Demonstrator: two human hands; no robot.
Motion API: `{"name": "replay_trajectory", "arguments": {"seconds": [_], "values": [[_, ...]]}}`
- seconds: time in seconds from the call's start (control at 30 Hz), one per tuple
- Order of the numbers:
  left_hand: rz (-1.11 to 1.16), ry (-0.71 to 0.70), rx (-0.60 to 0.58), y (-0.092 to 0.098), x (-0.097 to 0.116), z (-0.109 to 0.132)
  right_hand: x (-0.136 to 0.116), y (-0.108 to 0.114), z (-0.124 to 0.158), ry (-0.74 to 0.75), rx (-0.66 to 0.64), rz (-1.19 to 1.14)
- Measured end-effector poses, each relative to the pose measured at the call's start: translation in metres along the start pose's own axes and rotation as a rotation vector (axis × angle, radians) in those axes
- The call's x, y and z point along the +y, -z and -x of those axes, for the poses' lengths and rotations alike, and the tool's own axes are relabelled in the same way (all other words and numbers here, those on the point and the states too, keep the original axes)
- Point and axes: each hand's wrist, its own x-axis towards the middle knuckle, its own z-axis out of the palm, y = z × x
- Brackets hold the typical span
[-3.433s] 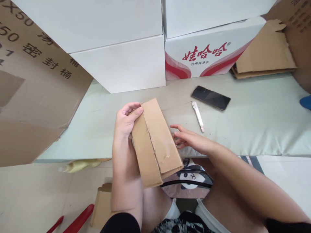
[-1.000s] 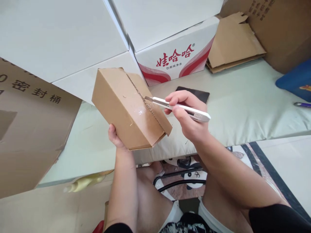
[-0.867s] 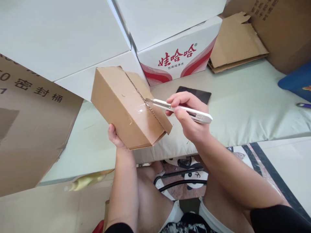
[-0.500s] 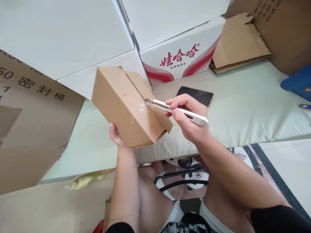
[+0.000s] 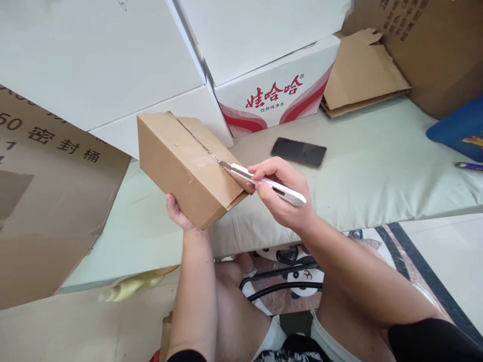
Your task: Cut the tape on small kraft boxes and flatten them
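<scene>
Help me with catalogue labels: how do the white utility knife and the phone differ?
The utility knife is white; the phone is dark. The knife is held slanting in the right hand, its tip at the cardboard box; the phone lies flat on the pale green surface. The knife is narrow, the phone broader. Both are longer than wide.

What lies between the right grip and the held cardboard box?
A white utility knife: the right grip holds it, blade at the seam of the cardboard box, in the head view.

Bright diffuse light, soft shadows, stretched edges
</scene>
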Motion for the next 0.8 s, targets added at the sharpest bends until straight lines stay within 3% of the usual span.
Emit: {"name": "replay_trajectory", "arguments": {"seconds": [0.27, 0.47, 0.8], "values": [[0.049, 0.035, -0.021, -0.003, 0.007, 0.006, -0.001, 0.005, 0.000, 0.124, 0.137, -0.105], [0.031, 0.055, -0.013, -0.015, 0.007, 0.011, -0.006, 0.000, 0.000, 0.174, 0.070, -0.055], [0.071, 0.091, -0.025, 0.006, 0.000, 0.009, -0.007, -0.002, 0.000, 0.204, 0.000, -0.072]]}}
